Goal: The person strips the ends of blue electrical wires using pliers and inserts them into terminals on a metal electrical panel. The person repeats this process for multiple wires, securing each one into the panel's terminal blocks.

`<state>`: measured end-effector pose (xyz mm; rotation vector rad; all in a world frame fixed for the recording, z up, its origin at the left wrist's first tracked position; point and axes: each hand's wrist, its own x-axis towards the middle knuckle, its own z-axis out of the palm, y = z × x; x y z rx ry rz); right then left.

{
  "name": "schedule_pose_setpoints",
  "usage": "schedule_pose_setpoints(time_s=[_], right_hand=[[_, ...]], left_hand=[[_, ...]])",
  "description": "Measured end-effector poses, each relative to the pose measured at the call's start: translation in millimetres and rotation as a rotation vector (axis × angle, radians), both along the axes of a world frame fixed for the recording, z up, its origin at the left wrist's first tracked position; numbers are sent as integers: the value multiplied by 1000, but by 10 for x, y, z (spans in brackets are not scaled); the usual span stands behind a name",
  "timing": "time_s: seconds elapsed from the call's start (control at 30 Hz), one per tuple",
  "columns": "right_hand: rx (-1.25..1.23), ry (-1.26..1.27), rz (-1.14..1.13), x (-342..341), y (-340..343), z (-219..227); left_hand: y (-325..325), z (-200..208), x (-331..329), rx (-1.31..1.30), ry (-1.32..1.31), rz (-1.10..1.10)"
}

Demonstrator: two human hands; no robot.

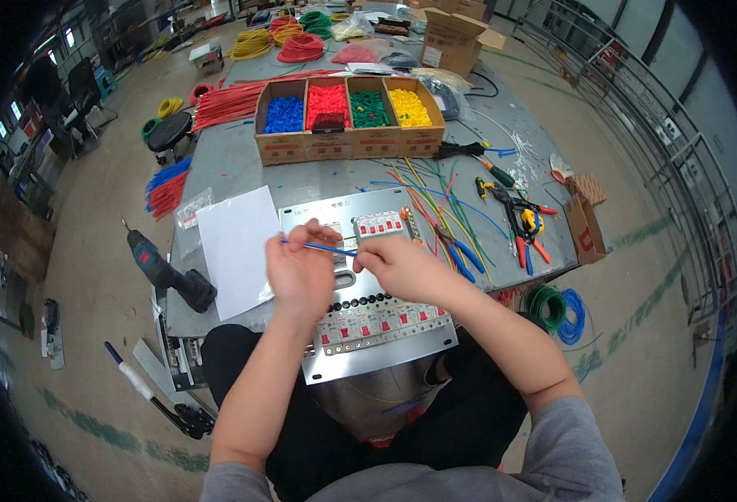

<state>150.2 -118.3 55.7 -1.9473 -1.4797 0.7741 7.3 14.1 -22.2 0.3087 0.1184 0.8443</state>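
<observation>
A short blue wire (322,247) runs between my two hands, above a metal mounting panel (377,358). My left hand (301,268) has its fingers curled round the wire's left part. At the wire's right end, my right hand (398,263) pinches with thumb and forefinger. Under the hands, the panel leans from the table edge onto my lap. It carries a row of breakers with red switches (385,325) at the bottom and another breaker block (378,224) at the top right. My hands hide the panel's middle part.
A cardboard box (335,149) holds blue, red, green and yellow caps. Right of the panel lie loose wires (435,201), blue-handled pliers (460,255) and wire strippers (519,222). A white sheet (236,251) lies left, beside a cordless drill (168,272). Red wire bundles (235,105) lie at the back left.
</observation>
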Motion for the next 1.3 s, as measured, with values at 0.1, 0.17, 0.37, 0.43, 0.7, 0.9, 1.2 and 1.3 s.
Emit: schedule_pose_setpoints(time_s=[0.1,0.17,0.37,0.43,0.7,0.9,1.2,1.3], right_hand=[[-90,119,-13,165,22,19],[-42,135,-2,204,18,-49],[-28,125,-97,282,-43,-77],[-62,65,-134,345,-69,-37],[-28,-147,-67,202,-133,-348],[-59,-233,25,16,-107,-480],[-83,-120,134,116,-84,-590],[-183,-3,192,312,-97,-483]], left_hand=[[138,177,-138,-62,53,77],[169,153,-185,-8,23,42],[134,200,-199,23,91,10],[156,311,-200,52,238,91],[-217,403,-200,1892,1004,587],[-440,206,-115,1800,1253,-33],[-358,133,-168,1853,1214,-42],[-302,100,-242,1907,1248,-3]])
